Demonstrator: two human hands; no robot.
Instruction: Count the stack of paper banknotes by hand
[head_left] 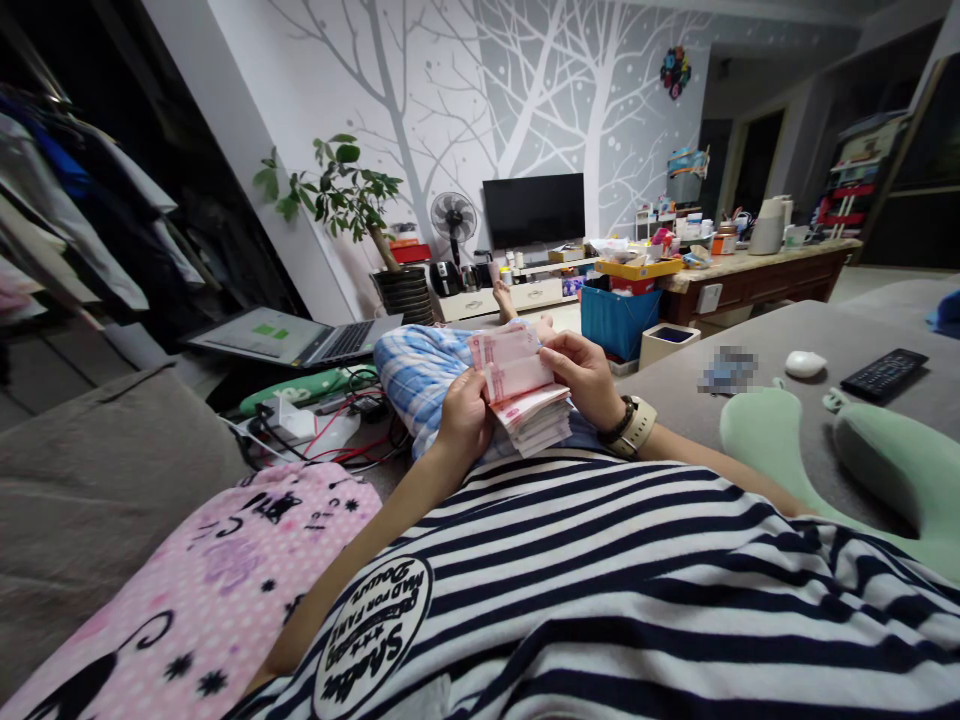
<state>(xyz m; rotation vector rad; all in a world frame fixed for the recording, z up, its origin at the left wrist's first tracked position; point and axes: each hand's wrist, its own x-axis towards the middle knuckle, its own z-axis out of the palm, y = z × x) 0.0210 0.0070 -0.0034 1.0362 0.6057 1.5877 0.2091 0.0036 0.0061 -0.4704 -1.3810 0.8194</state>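
A thick stack of red banknotes (534, 418) is held above my lap, its upper notes bent up and away from the rest. My left hand (463, 412) is closed on the stack's left side, with the thumb pressed on the notes. On the other side, my right hand (583, 372) pinches the raised notes (510, 362) at their right edge between thumb and fingers. A watch (639, 424) with a pale strap and a dark bracelet are on my right wrist. The fingers beneath the stack are hidden.
An open laptop (300, 338) and tangled cables (360, 425) lie to my left, beside a pink cushion (247, 540). On the sofa to my right are a remote control (885, 374), a white mouse (805, 363) and a green neck pillow (877, 460). A blue bin (619, 322) stands beyond.
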